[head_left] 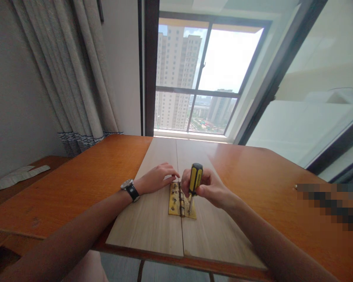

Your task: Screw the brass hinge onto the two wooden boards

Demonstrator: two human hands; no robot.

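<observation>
Two pale wooden boards lie side by side on the table, the left board (147,231) and the right board (217,235). Across their seam sits a brass hinge (174,199), with screws visible in its left leaf. My right hand (207,188) grips a yellow and black screwdriver (195,178), held nearly upright with its tip down on the hinge's right leaf. At the hinge's upper left, my left hand (157,178) rests on the left board, fingers bent and slightly apart, with nothing seen in it.
The orange-brown table (253,176) extends to both sides of the boards. A grey curtain (73,70) hangs at the left, above whitish strips (14,178) on a lower surface. Behind the table is a window (197,78). A blurred-out patch covers the right edge.
</observation>
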